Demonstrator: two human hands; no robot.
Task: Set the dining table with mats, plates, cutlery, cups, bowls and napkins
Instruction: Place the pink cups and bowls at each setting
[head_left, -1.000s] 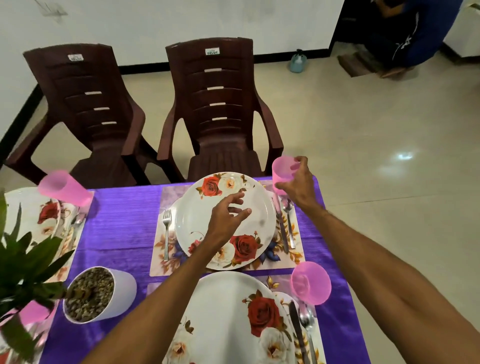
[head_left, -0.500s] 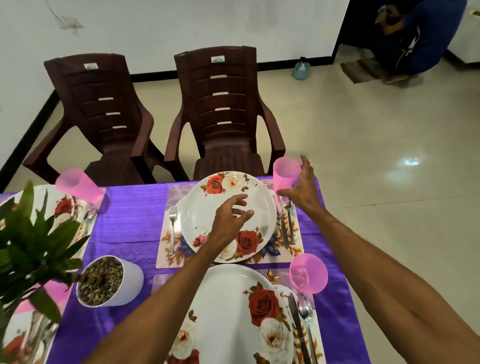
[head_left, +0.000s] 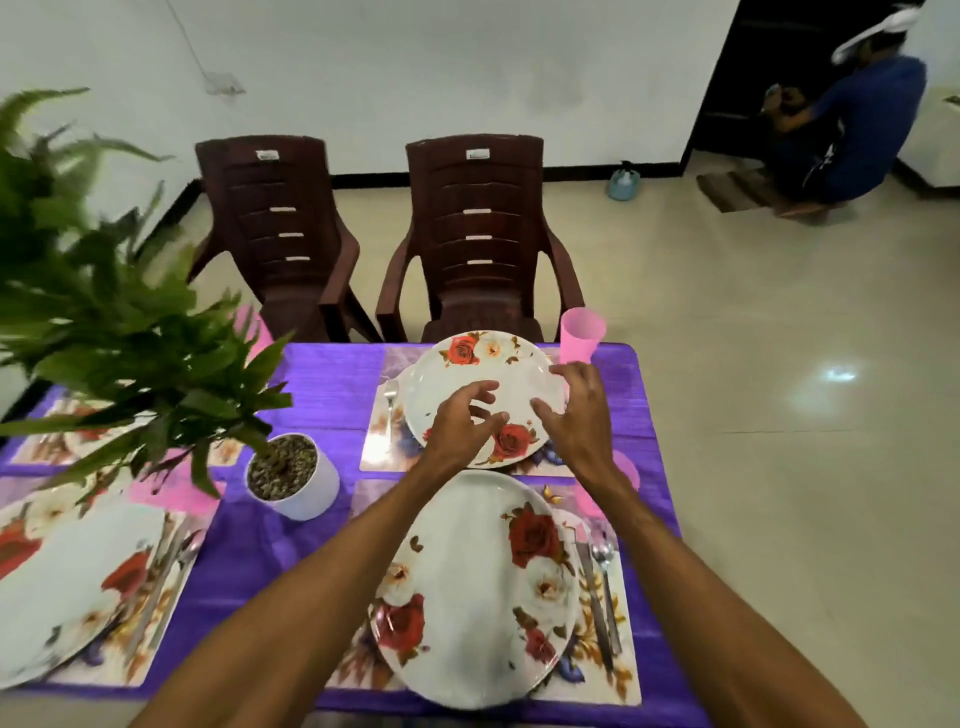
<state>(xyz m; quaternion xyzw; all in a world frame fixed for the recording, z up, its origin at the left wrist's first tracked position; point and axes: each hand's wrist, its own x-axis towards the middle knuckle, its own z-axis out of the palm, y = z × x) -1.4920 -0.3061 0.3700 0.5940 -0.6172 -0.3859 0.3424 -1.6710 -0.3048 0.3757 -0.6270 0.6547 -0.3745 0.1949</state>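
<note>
We hold both hands over the far plate, which sits on its mat at twelve o'clock from the near plate. Our left hand hovers above the plate's middle, fingers loosely bent with nothing in them. Our right hand is over the plate's three o'clock rim, fingers spread and relaxed, also holding nothing; we cannot tell whether it touches the rim.

The pink cup stands upright at one o'clock of the far plate, close to the table's far edge and right corner, apart from our right hand. A fork lies on the mat at the plate's nine o'clock. A second pink cup shows partly behind our right forearm, near the right edge of the purple tablecloth.

The near plate reaches close to the table's near edge, with a knife and spoon at its three o'clock. A white plant pot stands at ten o'clock of the near plate, with bare cloth between them.

Two brown chairs stand just past the far edge at twelve and eleven o'clock. Pale floor stretches wide past the right edge.
</note>
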